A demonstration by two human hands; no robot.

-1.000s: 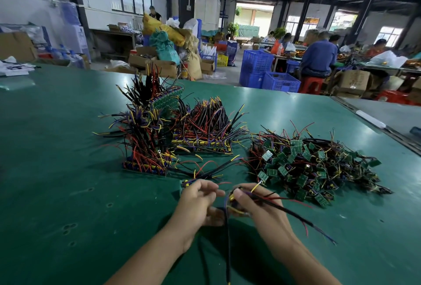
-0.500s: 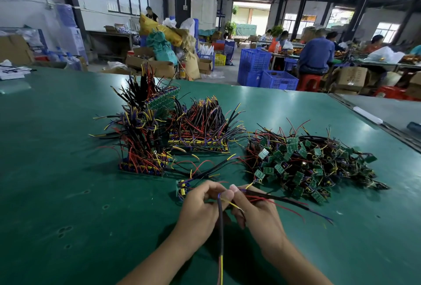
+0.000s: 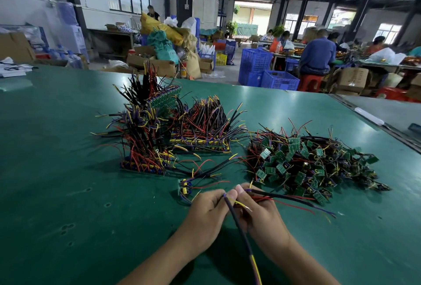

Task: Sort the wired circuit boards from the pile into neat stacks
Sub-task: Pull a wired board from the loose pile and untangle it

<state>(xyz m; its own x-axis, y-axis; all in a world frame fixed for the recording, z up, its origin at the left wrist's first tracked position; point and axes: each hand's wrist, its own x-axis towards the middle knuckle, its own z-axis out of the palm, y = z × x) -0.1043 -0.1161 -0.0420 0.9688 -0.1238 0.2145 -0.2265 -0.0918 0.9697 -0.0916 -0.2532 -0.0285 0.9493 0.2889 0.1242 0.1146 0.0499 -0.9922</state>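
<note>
A loose pile of small green wired circuit boards (image 3: 312, 166) lies at the right of the green table (image 3: 57, 170). Left of it stand neat rows of stacked boards with wires pointing up: a near stack (image 3: 145, 148), a middle stack (image 3: 202, 129) and a far stack (image 3: 159, 97). A single board (image 3: 184, 187) lies just ahead of my hands. My left hand (image 3: 207, 214) pinches a dark sleeved wire (image 3: 241, 232) that trails toward me. My right hand (image 3: 257, 214) grips a wire bundle (image 3: 287, 198) that runs off to the right; any board in it is hidden.
Blue crates (image 3: 264, 72), cardboard boxes and sacks (image 3: 164, 40) stand beyond the table's far edge. Several people sit at benches at the back right. A second table (image 3: 387, 111) adjoins on the right with a white tube (image 3: 369, 116) on it.
My hands came together, thumbs now touching. The dark sleeved wire swung down from the right hand's side and now hangs between the hands toward me.
</note>
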